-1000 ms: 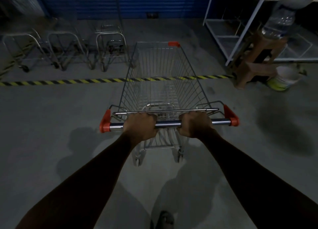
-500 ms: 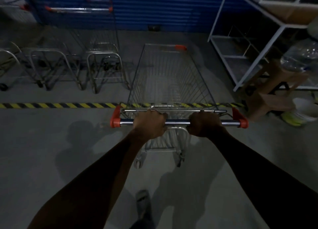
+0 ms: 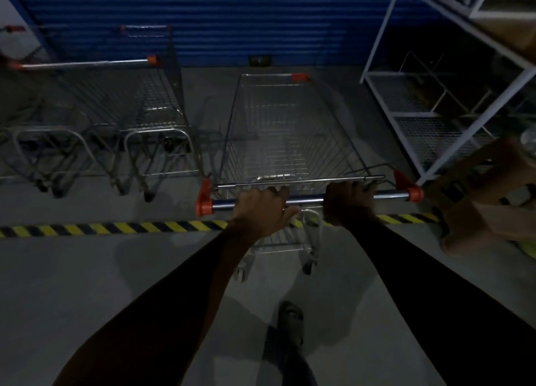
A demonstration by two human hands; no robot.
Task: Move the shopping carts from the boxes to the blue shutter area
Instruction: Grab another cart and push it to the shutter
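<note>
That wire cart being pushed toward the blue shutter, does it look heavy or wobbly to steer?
Probably light: the shopping cart has an empty open-wire basket. It should roll easily on its small wheels over the smooth floor. It looks stiff rather than floppy, and the left hand and right hand both grip the handle bar, which should keep it straight.

Yellow-and-black hazard tape (image 3: 116, 228) runs left to right across the grey concrete floor (image 3: 87, 284) at mid-frame. White metal shelving rack (image 3: 412, 116) at upper right, wire-mesh shelves. Brown wooden stool (image 3: 487, 200) at right edge, just in front of the rack. Dim lighting.
</note>
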